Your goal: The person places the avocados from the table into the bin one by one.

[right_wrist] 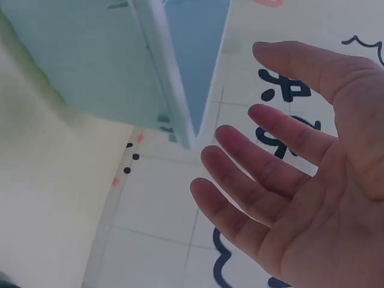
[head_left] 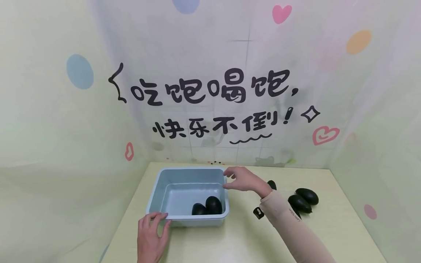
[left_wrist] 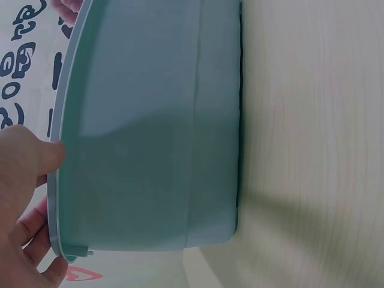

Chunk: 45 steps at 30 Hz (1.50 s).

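A pale blue plastic bin [head_left: 187, 222] stands on the table, with two glossy, near-black oval fruits or vegetables [head_left: 213, 205] inside its near right corner. My left hand [head_left: 152, 233] holds the near left rim; the left wrist view shows the thumb [left_wrist: 51, 157] outside the rim and the fingers reaching over behind it. At the far right corner of the bin is my right hand [head_left: 243, 179], its fingers spread and slightly bent. In the right wrist view the palm [right_wrist: 324, 222] faces the camera with nothing in it, apart from the bin's edge.
Several more dark ovals [head_left: 300, 203] lie on the table to the right, partly behind the right sleeve [head_left: 289, 226]. A small black object [head_left: 258, 212] shows beside the right wrist. Printed sheeting [head_left: 210, 47] encloses the table [head_left: 243, 241] at the back and both sides.
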Motion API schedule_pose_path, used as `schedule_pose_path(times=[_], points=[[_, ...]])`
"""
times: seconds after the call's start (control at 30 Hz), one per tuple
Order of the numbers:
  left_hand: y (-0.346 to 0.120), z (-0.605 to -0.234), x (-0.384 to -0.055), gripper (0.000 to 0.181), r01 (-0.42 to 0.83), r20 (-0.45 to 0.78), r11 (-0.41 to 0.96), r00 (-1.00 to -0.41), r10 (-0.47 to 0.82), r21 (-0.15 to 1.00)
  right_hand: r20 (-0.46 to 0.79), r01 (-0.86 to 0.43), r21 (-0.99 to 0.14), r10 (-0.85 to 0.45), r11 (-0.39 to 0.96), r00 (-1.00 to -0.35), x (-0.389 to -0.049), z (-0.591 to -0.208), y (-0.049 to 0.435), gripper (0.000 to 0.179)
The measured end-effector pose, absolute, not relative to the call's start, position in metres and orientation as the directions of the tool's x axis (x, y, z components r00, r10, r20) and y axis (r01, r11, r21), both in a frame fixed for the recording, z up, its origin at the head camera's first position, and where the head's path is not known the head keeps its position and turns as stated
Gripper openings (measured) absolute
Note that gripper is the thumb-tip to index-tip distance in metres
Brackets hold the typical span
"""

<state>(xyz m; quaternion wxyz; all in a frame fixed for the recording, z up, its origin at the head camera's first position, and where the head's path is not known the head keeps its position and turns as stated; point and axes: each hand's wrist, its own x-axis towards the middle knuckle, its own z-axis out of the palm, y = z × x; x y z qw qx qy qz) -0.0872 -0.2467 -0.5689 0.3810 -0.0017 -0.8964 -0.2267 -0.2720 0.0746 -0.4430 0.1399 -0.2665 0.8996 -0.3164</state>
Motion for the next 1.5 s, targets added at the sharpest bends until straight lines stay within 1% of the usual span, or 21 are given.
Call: schedule_pose_path(times=[0.37,0.6,0.87,1.2,1.5], points=[[-0.246,-0.571,-0.086,0.027,0.188,0.691,0.891,-0.702,-0.171,0.412,-0.11,-0.333,-0.629,-0.505,0.702,-0.856,-0.271,-0.462,0.108,0.043],[-0.244,-0.574,-0.085,0.027,0.19,0.688,0.89,-0.705,-0.171,0.415,-0.12,-0.31,-0.639,-0.489,0.704,-0.864,-0.265,-0.474,0.125,0.043],[-0.242,-0.572,-0.087,0.027,0.179,0.68,0.89,-0.712,-0.177,0.419,-0.139,-0.244,-0.664,-0.437,0.707,-0.889,-0.26,-0.489,0.14,0.044],[-0.243,-0.571,-0.086,0.027,0.182,0.684,0.888,-0.706,-0.181,0.423,-0.142,-0.223,-0.677,-0.422,0.701,-0.895,-0.249,-0.519,0.151,0.04],[-0.241,-0.571,-0.088,0.027,0.16,0.666,0.885,-0.719,-0.2,0.438,-0.132,-0.211,-0.642,-0.378,0.737,-0.916,-0.246,-0.52,0.166,0.042]])
